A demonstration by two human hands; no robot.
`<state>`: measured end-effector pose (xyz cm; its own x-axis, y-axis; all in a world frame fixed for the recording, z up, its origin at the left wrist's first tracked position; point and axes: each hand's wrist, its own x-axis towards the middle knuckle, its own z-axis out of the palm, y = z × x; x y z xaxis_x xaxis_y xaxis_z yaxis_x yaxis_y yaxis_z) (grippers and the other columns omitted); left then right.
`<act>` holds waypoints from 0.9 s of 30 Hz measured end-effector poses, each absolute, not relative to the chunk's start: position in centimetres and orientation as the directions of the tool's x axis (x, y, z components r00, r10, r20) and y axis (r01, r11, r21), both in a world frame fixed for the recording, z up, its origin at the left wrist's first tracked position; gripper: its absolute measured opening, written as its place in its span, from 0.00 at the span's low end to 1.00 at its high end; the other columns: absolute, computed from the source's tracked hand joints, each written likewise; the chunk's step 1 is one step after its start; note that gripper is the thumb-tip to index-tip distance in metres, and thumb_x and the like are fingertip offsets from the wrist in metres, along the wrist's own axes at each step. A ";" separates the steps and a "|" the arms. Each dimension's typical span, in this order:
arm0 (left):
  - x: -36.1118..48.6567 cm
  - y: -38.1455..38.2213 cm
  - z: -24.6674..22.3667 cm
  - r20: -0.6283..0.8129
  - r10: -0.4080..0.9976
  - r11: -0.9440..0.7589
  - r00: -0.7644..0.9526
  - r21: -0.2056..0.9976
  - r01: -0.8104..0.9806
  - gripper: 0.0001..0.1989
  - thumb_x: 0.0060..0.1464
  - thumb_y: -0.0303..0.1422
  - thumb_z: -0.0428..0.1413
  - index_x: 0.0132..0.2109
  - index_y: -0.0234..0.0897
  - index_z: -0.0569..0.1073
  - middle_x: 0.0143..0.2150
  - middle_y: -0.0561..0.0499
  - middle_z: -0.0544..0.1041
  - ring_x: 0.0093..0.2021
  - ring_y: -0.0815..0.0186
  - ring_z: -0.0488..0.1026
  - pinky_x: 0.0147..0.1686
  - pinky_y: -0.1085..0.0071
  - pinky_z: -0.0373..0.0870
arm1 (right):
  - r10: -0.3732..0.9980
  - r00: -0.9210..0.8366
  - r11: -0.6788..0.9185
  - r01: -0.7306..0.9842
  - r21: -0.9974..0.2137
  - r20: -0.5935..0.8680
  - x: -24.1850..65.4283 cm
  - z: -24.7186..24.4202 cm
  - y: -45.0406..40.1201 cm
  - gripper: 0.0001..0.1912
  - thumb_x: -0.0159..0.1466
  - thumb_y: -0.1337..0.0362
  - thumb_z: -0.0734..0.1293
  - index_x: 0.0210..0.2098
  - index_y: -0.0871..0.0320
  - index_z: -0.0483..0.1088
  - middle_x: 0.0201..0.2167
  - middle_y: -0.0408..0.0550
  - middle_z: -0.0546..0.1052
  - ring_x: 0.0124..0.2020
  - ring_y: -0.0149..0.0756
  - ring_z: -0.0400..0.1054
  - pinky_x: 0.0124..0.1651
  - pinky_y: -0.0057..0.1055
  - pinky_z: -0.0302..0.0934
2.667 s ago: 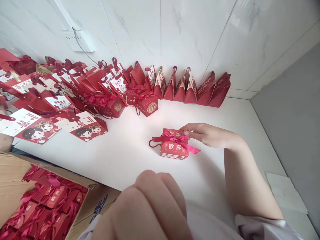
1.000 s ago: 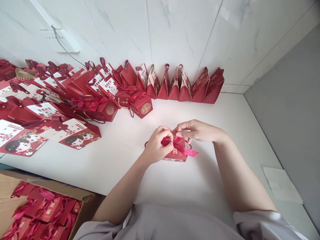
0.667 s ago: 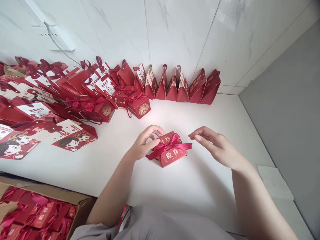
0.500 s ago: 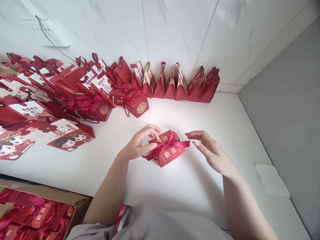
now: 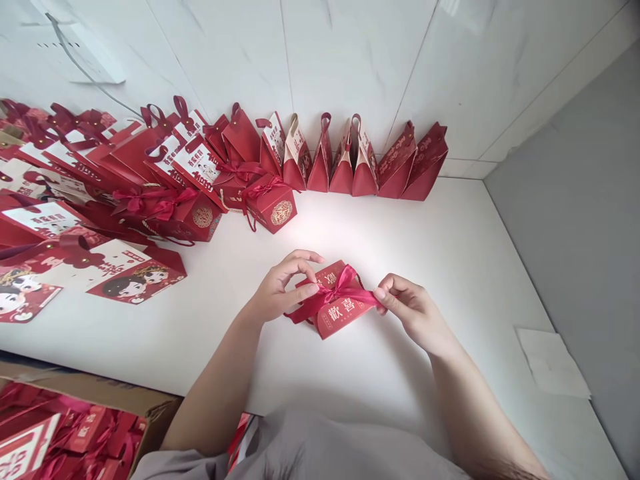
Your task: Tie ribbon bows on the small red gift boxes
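A small red gift box (image 5: pixel 333 323) with gold and white lettering lies on the white table in front of me. A magenta ribbon (image 5: pixel 345 291) is tied in a bow over its top. At the left of the bow, my left hand (image 5: pixel 287 287) has its thumb and index finger closed on the ribbon, the other fingers raised over the box. My right hand (image 5: pixel 413 310) pinches the ribbon's right tail between thumb and fingers, just beyond the box edge. The ribbon's left tail hangs past the box beneath my left hand.
Along the tiled wall stands a row of red gift bags (image 5: pixel 320 167). More bags and ribboned boxes (image 5: pixel 187 217) crowd the left side. A cardboard box (image 5: pixel 160 413) full of red ribboned boxes sits at lower left. White paper (image 5: pixel 550 360) lies at right.
My right hand has moved in to the left and closed on the ribbon's right tail. My left thumb and index finger have come closer together at the bow. The view has shifted slightly.
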<state>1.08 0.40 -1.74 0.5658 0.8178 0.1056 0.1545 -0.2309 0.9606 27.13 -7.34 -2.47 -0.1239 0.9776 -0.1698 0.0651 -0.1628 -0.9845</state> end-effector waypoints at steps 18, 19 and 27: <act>1.6 0.5 -2.0 0.085 0.832 -0.221 0.548 0.957 0.187 0.19 0.60 0.39 0.56 0.22 0.36 0.68 0.52 0.45 0.73 0.58 0.55 0.69 0.58 0.57 0.67 | 0.970 -0.191 -0.106 0.223 -0.969 -0.150 27.0 -2.6 -8.0 0.22 0.68 0.49 0.62 0.23 0.56 0.64 0.24 0.41 0.66 0.28 0.33 0.58 0.34 0.32 0.52; 1.7 0.5 -2.0 0.084 0.834 -0.224 0.545 0.955 0.196 0.19 0.60 0.38 0.56 0.22 0.36 0.67 0.52 0.45 0.73 0.57 0.56 0.70 0.59 0.57 0.66 | 0.971 -0.190 -0.103 0.221 -0.970 -0.147 27.0 -2.5 -8.1 0.22 0.68 0.49 0.62 0.23 0.56 0.64 0.24 0.41 0.65 0.28 0.33 0.58 0.34 0.31 0.52; 1.8 0.6 -2.0 0.095 0.841 -0.262 0.533 0.933 0.247 0.19 0.59 0.33 0.55 0.21 0.36 0.63 0.52 0.48 0.74 0.56 0.59 0.70 0.62 0.58 0.62 | 0.967 -0.224 -0.053 0.290 -0.956 -0.122 27.2 -2.2 -8.5 0.21 0.70 0.53 0.61 0.24 0.56 0.64 0.22 0.40 0.63 0.25 0.31 0.54 0.30 0.31 0.48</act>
